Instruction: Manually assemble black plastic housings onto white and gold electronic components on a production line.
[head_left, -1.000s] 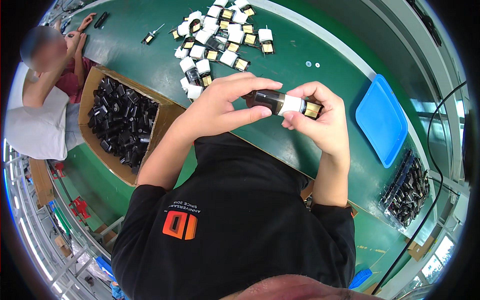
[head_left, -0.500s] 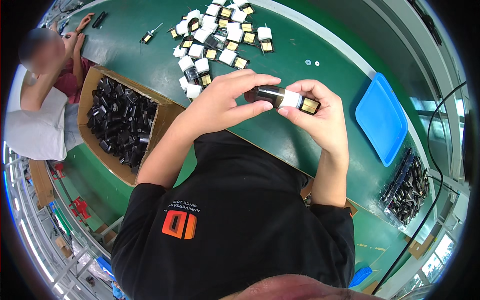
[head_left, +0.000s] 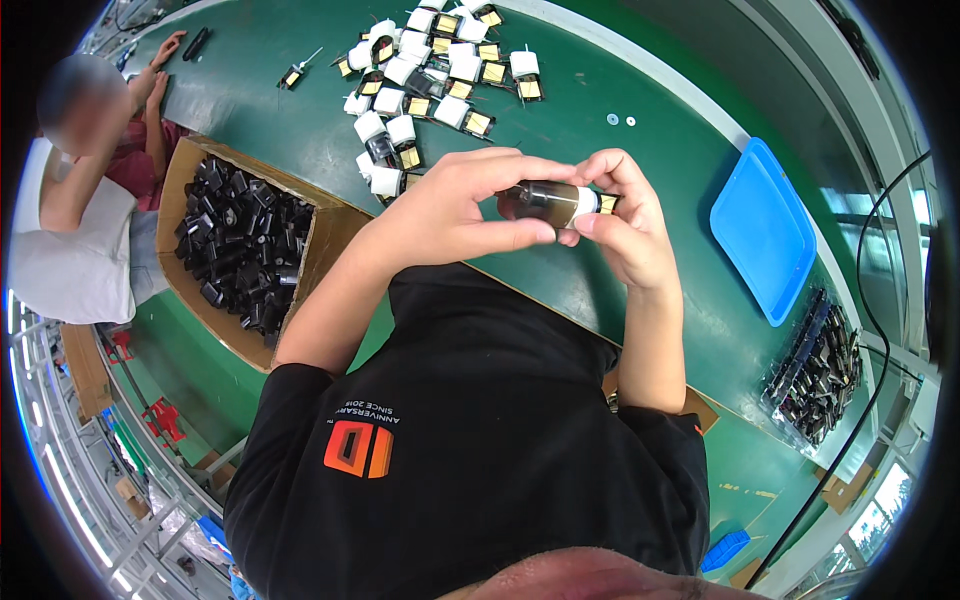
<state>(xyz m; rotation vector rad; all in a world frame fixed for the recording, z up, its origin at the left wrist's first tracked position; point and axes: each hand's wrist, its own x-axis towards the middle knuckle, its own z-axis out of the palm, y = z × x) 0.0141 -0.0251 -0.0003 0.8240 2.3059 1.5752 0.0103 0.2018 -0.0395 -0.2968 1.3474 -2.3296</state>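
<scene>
My left hand (head_left: 450, 208) grips a dark, see-through cylindrical housing (head_left: 547, 204) between thumb and fingers, above the table's near edge. From the other side my right hand (head_left: 640, 228) pinches a white cylindrical part (head_left: 587, 203) with a gold-faced black end (head_left: 607, 203). Most of the white part sits inside the housing, with a short white band and the gold end sticking out to the right. The tips of both hands nearly meet around the joint. Several similar white parts with gold faces (head_left: 463, 67) lie in a heap on the far side of the table.
A cardboard box (head_left: 335, 225) full of black plastic pieces (head_left: 240, 250) stands at the left. At right are a blue tray (head_left: 765, 230) and a clear bag of dark parts (head_left: 815, 375). Two small discs (head_left: 613, 120) lie on the green table (head_left: 560, 100). Another person (head_left: 90, 200) sits far left.
The white part has slid deeper into the dark housing, so less of it shows. My right hand has moved left, closer to my left hand.
</scene>
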